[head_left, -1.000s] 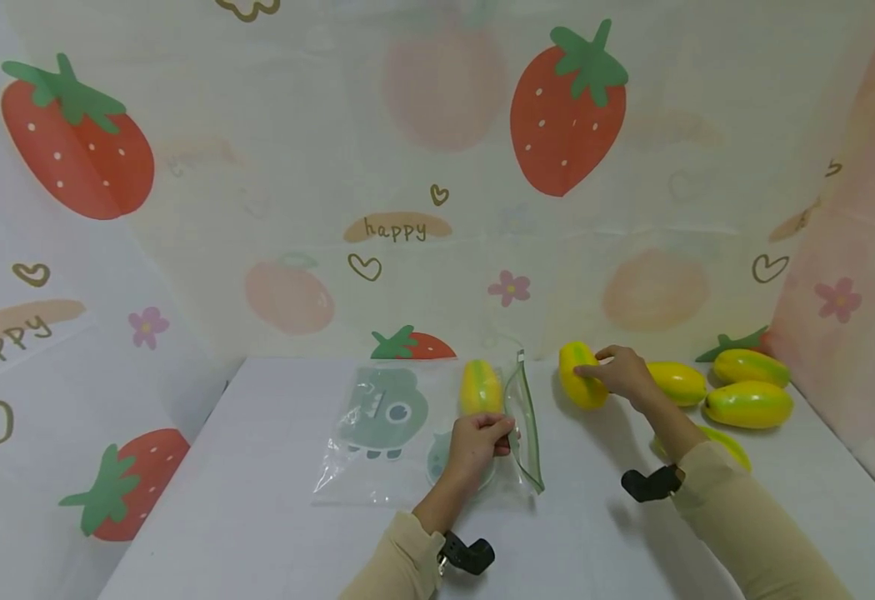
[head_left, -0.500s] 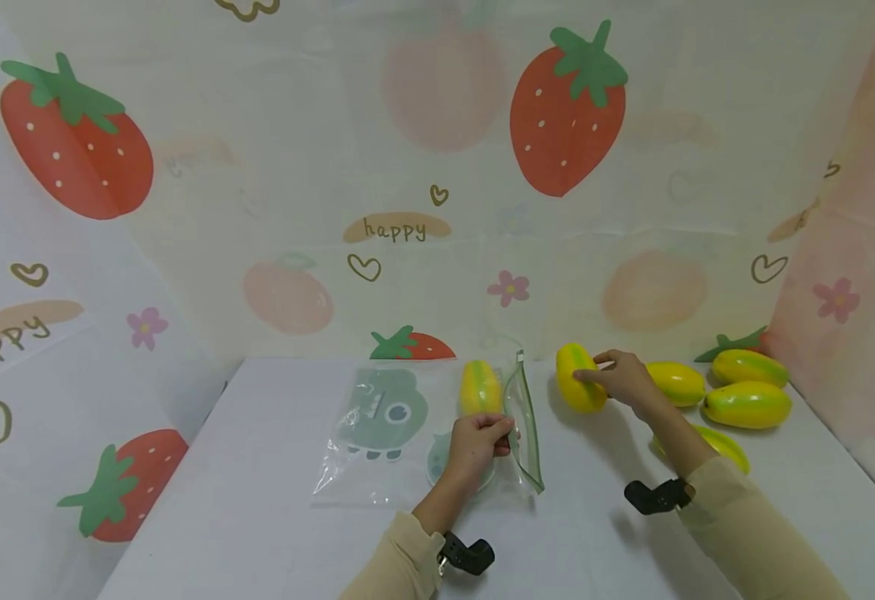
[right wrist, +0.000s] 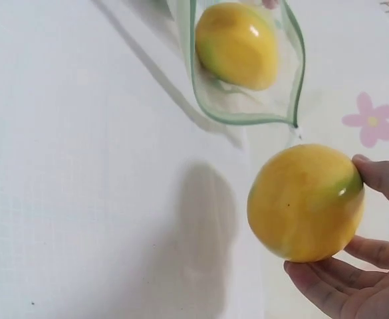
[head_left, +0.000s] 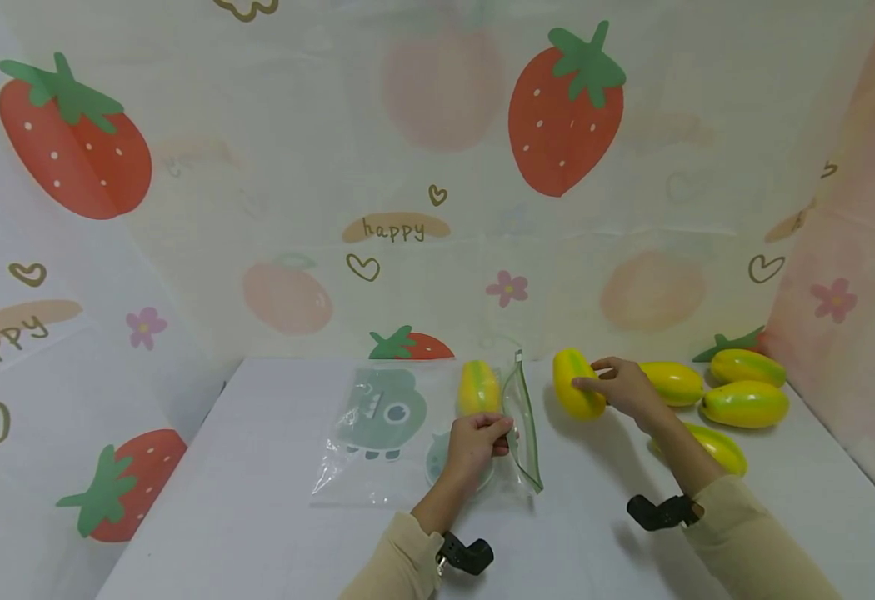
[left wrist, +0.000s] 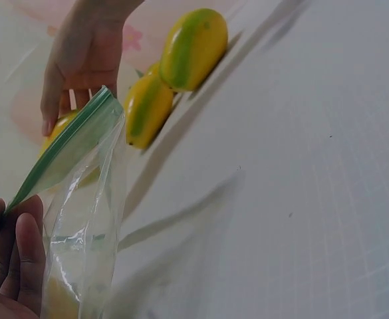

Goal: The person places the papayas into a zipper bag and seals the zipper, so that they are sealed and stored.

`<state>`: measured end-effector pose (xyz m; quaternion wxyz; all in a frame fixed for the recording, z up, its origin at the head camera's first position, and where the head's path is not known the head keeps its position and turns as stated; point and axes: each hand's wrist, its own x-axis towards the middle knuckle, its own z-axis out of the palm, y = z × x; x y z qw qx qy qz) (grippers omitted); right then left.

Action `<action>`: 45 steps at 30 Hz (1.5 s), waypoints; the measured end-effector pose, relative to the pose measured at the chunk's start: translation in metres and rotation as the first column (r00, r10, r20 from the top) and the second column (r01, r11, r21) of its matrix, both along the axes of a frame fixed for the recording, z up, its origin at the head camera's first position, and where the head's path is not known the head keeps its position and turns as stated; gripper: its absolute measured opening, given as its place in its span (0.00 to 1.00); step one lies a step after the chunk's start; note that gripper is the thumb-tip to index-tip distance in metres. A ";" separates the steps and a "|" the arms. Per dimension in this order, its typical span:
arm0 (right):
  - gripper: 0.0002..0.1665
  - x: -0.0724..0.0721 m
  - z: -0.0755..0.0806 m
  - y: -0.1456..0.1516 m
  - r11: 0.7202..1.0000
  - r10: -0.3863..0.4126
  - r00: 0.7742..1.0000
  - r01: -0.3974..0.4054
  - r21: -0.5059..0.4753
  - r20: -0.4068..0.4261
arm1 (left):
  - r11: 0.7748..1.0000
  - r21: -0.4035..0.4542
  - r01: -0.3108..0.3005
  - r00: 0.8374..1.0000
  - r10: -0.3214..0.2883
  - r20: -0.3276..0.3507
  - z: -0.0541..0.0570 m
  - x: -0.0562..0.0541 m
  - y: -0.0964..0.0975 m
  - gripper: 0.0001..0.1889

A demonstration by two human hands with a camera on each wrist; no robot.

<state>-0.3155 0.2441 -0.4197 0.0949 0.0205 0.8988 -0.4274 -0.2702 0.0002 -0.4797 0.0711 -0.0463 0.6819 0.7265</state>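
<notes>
My left hand [head_left: 473,450] pinches the open mouth of a clear zip bag [head_left: 340,487], which lies flat and bears a green cartoon print. Inside the bag, near its mouth, is one yellow papaya [head_left: 478,387] with a green stripe. Just right of the mouth, my right hand [head_left: 628,390] grips another yellow-green papaya [head_left: 576,385] between thumb and fingers, above the table. The right wrist view shows this papaya [right wrist: 304,203] end-on, apart from the bag's green-edged opening [right wrist: 247,119]. In the left wrist view, the bag partly hides the held papaya.
At the right of the white table [head_left: 257,550] lie several more papayas [head_left: 745,405], one partly behind the right forearm. A fruit-printed cloth [head_left: 422,300] forms the back and side walls.
My right hand and its papaya have come slightly down and left, toward the table beside the bag mouth. The left hand and bag stay in place.
</notes>
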 end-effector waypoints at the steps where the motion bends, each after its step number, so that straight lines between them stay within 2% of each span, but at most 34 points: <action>1: 0.46 0.001 -0.001 0.000 1.000 0.004 1.000 -0.004 -0.001 -0.003 | 1.000 0.001 -0.001 1.000 0.001 0.002 0.000 0.000 0.000 0.11; 9: 0.45 0.005 -0.005 -0.006 1.000 0.016 1.000 -0.016 -0.009 -0.025 | 1.000 -0.002 -0.009 1.000 0.010 0.003 0.003 0.003 0.000 0.11; 12: 0.45 0.004 -0.006 -0.009 1.000 0.010 1.000 -0.010 -0.003 -0.020 | 1.000 -0.003 -0.003 1.000 0.003 -0.001 0.016 0.010 -0.002 0.11; 16: 0.45 0.004 -0.008 -0.013 1.000 0.007 1.000 -0.007 -0.005 -0.009 | 1.000 -0.012 0.000 1.000 0.000 0.003 0.019 0.012 -0.002 0.12; 20: 0.44 0.005 -0.009 -0.017 1.000 0.011 1.000 -0.011 -0.010 -0.002 | 1.000 -0.011 -0.008 1.000 0.008 0.006 0.006 0.005 0.000 0.13; 36: 0.44 0.004 -0.008 -0.030 0.999 0.040 0.999 -0.039 0.029 -0.021 | 1.000 -0.018 0.005 0.999 -0.004 0.048 0.006 0.001 -0.001 0.11; 45: 0.43 0.004 -0.009 -0.039 0.999 0.040 0.999 -0.040 0.000 0.001 | 1.000 -0.019 0.010 0.999 -0.009 0.033 0.006 0.002 -0.002 0.10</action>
